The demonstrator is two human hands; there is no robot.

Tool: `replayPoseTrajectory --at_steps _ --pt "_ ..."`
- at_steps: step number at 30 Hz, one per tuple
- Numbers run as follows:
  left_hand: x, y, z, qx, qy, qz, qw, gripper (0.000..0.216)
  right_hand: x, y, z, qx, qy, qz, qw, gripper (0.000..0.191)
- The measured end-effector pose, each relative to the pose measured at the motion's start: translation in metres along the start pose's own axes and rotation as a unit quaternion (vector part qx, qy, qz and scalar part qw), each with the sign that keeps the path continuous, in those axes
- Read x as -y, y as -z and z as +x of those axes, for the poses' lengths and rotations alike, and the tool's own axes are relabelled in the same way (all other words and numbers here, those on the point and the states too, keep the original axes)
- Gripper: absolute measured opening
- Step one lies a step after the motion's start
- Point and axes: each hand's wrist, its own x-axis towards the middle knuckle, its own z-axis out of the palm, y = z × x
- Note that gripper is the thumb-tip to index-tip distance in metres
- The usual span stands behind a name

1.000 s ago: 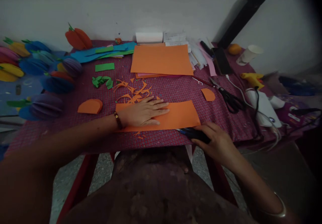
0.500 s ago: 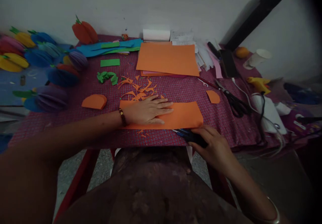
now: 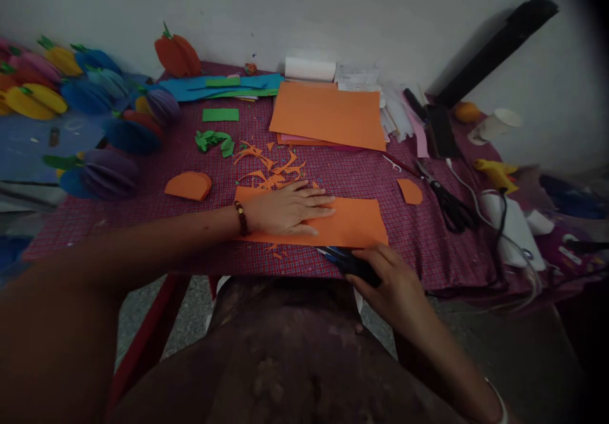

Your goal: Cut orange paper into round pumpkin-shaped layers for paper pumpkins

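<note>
The paper (image 3: 356,221) lies on the bench (image 3: 404,233) beneath the left hand (image 3: 288,212), which rests flat and open; its long axis runs left-right. By its near edge, the right hand (image 3: 392,284) grips a tool (image 3: 356,265), tip pointing left and slightly away.

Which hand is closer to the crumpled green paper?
Left. The left hand lies flat on the orange sheet, in front and to the right of the crumpled green paper; the right hand is farther right, holding a dark tool.
</note>
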Motion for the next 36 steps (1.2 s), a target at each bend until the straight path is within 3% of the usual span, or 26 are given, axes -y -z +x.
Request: replayPoseTrajectory --at_steps 9,14,21,27,36 --pt "0.002 0.001 -0.003 -0.037 -0.007 -0.01 0.999 0.066 0.003 0.001 -0.004 0.041 -0.014 0.015 0.999 0.023" --pt "0.013 0.008 -0.033 -0.103 0.021 -0.004 0.994 0.063 -0.005 0.001 -0.012 0.023 -0.023 -0.007 0.999 0.027" --pt "0.021 0.0 -0.082 -0.064 0.084 0.025 0.994 0.054 -0.014 0.011 -0.025 0.002 -0.044 -0.016 0.999 0.023" --pt "0.02 -0.004 -0.082 -0.064 0.089 0.046 0.993 0.055 -0.014 0.008 -0.022 -0.01 -0.068 -0.027 0.997 0.024" --pt "0.019 -0.003 -0.081 -0.064 0.088 0.054 0.993 0.056 0.012 -0.004 0.006 -0.013 -0.027 -0.054 0.998 0.024"
